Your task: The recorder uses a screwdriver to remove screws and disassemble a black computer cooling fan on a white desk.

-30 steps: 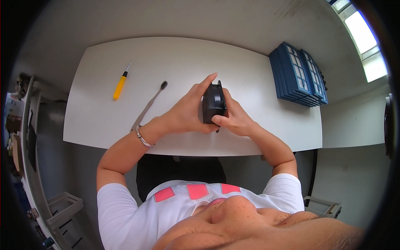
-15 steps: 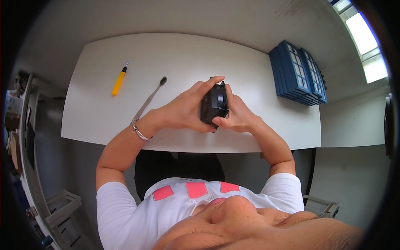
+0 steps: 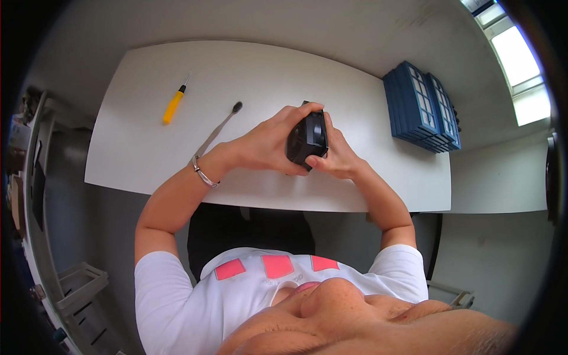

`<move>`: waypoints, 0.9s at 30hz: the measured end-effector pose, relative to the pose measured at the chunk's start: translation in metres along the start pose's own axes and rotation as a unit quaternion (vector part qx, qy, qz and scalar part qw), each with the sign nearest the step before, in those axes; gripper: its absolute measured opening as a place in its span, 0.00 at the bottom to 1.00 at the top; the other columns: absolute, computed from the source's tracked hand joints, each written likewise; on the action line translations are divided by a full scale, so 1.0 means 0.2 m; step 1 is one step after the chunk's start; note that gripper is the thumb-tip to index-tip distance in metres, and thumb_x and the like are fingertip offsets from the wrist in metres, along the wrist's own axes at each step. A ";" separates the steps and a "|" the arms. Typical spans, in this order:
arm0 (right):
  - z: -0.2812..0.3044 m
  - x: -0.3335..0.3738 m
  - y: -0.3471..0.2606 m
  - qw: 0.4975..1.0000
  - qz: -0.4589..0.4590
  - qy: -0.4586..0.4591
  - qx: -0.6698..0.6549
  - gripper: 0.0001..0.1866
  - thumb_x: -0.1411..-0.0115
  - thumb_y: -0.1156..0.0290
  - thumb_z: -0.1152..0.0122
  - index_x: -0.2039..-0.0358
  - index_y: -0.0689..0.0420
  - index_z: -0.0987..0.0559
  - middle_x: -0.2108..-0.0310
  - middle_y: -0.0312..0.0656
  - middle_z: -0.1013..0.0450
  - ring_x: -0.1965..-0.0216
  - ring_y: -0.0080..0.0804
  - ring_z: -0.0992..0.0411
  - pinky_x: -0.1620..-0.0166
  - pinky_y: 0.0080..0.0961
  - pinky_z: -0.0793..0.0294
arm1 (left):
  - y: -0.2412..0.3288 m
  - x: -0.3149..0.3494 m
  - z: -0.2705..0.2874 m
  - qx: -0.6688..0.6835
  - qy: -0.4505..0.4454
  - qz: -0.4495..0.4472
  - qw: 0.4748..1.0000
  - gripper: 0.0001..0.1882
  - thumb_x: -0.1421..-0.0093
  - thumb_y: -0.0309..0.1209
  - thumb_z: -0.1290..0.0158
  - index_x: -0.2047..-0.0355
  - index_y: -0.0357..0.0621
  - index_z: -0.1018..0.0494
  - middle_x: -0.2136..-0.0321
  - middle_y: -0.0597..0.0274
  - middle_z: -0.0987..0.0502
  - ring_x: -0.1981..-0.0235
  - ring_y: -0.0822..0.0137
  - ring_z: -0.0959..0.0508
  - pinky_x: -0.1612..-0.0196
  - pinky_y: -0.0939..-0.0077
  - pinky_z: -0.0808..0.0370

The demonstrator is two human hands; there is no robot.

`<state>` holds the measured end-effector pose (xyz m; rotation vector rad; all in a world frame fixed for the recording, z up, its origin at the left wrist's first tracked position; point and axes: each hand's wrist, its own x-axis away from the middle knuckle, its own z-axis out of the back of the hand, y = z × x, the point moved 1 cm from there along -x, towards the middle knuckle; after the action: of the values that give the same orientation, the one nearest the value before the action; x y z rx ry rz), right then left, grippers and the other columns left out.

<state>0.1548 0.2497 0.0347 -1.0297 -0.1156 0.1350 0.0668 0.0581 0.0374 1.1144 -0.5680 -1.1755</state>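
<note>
Between my hands, above the white table, is a black boxy object (image 3: 308, 139) with a glossy rounded middle; it looks like a square cooling fan seen from its side. My left hand (image 3: 272, 140) grips it from the left, with fingers reaching over its far end and the thumb near its close end. On the other side my right hand (image 3: 338, 155) holds it, thumb pressed on the near right corner. My palms and fingers hide parts of both faces. Left of my left hand lies a thin brush (image 3: 220, 128) with a dark bristle head; my forearm covers its lower end.
A yellow-handled screwdriver (image 3: 174, 105) lies at the table's left, tip pointing away. Blue stacked frames with white panels (image 3: 417, 109) stand at the far right of the white table (image 3: 142, 160). Shelving (image 3: 77, 290) is at the lower left, beside the table.
The black object turns slightly in my hands, and both hands keep hold of it. My view has shifted a little, so the table and tools sit slightly differently in the picture.
</note>
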 end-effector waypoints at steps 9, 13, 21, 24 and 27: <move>-0.02 0.00 0.03 0.983 0.083 0.104 0.125 0.59 0.68 0.53 0.19 0.39 0.60 0.43 0.54 0.51 0.29 0.64 0.40 0.23 0.60 0.33 0.21 | -0.10 0.01 0.04 0.225 0.055 0.137 0.963 0.66 0.55 0.61 0.31 0.26 0.55 0.61 0.34 0.44 0.42 0.31 0.47 0.41 0.33 0.53 0.39; -0.03 0.00 0.02 0.978 0.138 0.086 0.129 0.59 0.66 0.57 0.18 0.36 0.54 0.44 0.43 0.50 0.37 0.54 0.43 0.25 0.52 0.37 0.22 | -0.03 0.02 0.03 0.196 -0.005 0.143 0.970 0.58 0.48 0.51 0.33 0.27 0.51 0.57 0.38 0.44 0.36 0.38 0.45 0.30 0.36 0.55 0.34; -0.02 0.00 0.02 0.987 -0.018 0.018 -0.158 0.67 0.59 0.55 0.20 0.27 0.47 0.58 0.35 0.52 0.45 0.41 0.51 0.32 0.39 0.47 0.30 | -0.01 0.02 -0.01 0.173 0.099 0.063 0.978 0.53 0.49 0.39 0.32 0.29 0.49 0.52 0.43 0.47 0.34 0.44 0.49 0.26 0.43 0.57 0.24; -0.01 0.00 0.00 0.990 0.002 -0.029 -0.140 0.65 0.56 0.58 0.23 0.27 0.48 0.61 0.36 0.56 0.43 0.40 0.52 0.33 0.37 0.49 0.33 | 0.00 0.02 -0.02 0.129 0.104 0.070 0.984 0.54 0.51 0.38 0.31 0.30 0.50 0.51 0.42 0.46 0.36 0.44 0.49 0.26 0.43 0.56 0.24; 0.00 0.00 -0.01 0.995 0.055 -0.049 -0.070 0.65 0.55 0.60 0.26 0.27 0.48 0.64 0.36 0.56 0.41 0.38 0.54 0.35 0.36 0.49 0.34 | 0.02 0.02 -0.01 0.074 0.076 0.042 0.993 0.54 0.53 0.38 0.30 0.29 0.51 0.50 0.41 0.45 0.37 0.42 0.49 0.27 0.42 0.56 0.24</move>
<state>0.1552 0.2487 0.0354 -1.1693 -0.1597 0.2816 0.0710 0.0554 0.0391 1.2826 -0.5854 -0.9786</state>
